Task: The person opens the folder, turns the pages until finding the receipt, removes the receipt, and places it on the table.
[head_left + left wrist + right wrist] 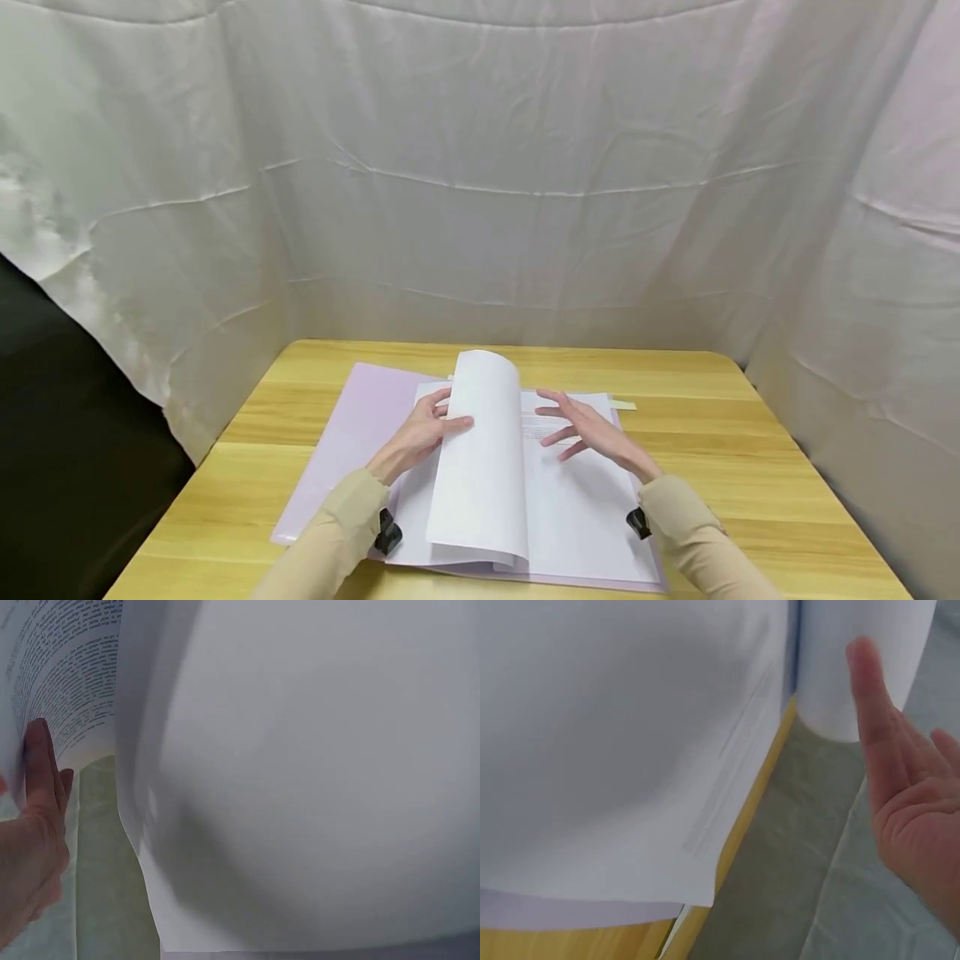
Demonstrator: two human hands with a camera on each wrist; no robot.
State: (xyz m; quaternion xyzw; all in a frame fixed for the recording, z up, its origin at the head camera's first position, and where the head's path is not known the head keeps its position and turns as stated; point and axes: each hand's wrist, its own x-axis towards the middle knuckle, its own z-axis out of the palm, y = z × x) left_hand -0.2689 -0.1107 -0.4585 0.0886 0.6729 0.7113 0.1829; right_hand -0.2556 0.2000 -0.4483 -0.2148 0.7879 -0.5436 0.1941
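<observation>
Between the left hand, pinching its edge, and the spread, empty right hand, a curled page could spring back should that pinch slacken.

Two grips, one folder, one yellow tab, one table

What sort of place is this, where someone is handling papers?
Probably a makeshift recording booth, though the pictures don't settle it: pale curtains hang behind and on both sides of a wood-grain table, and a small black device sits at each of the person's wrists.
</observation>
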